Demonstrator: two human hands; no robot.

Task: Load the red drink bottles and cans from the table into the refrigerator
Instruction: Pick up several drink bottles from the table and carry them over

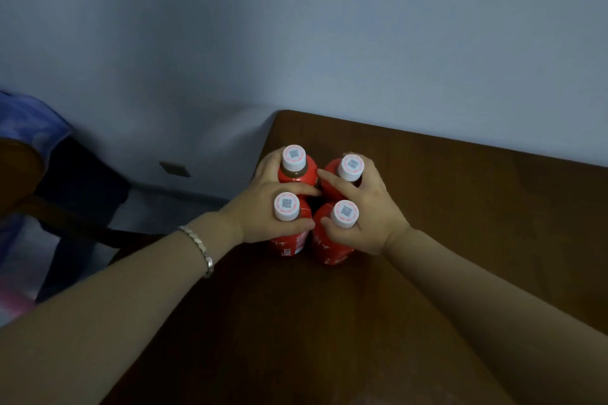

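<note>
blue cloth (29, 122), low wall outlet (174, 169)

Place: home room, seemingly
Signs: wooden table (444, 214) against bare wall (329, 26), low wall socket (174, 169), blue cloth (26, 122) over a chair (18, 174)

We see a table (460, 207) of brown wood, smooth, with a dull sheen. The bottles (332, 250) wear red plastic film, glossy at the shoulders. Their caps (286, 205) are white plastic, matt, each topped with a printed label. The bracelet (200, 248) is silvery metal with polished links. The wall (296, 26) looks painted and matt. The cloth (29, 122) is soft blue fabric.
</note>
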